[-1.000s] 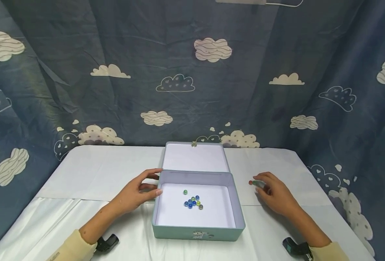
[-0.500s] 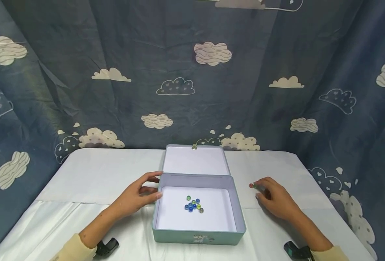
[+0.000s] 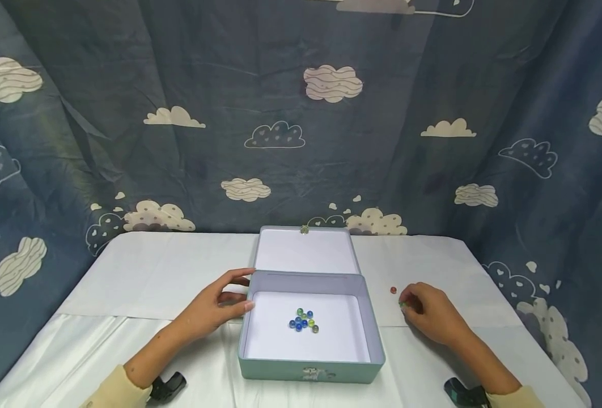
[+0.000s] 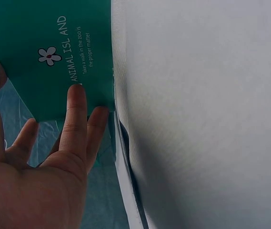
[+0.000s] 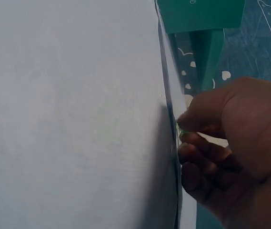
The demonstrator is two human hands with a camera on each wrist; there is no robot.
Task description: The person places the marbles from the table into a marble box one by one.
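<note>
A green tin box (image 3: 311,371) stands in the middle of the table, its hinged lid (image 3: 306,249) laid back. Several blue, green, yellow and dark glass marbles (image 3: 299,327) are clustered on its white floor. My left hand (image 3: 211,303) rests against the box's left side, thumb at the rim; in the left wrist view its fairly straight fingers touch the printed outer wall (image 4: 54,28). Right of the box, my right hand (image 3: 431,311) pinches a green marble (image 3: 402,304) between thumb and forefinger, close to the cloth. One red marble (image 3: 393,290) lies just beyond the fingertips.
A white cloth (image 3: 153,266) with a crosswise fold covers the table. Behind it hangs a dark blue curtain (image 3: 280,164) with cloud prints. The lid reaches back to about the table's far edge.
My right hand has closed on the green marble and drawn it slightly away from the red one. Inside the box, a green marble has rolled toward the cluster. The left hand stays put.
</note>
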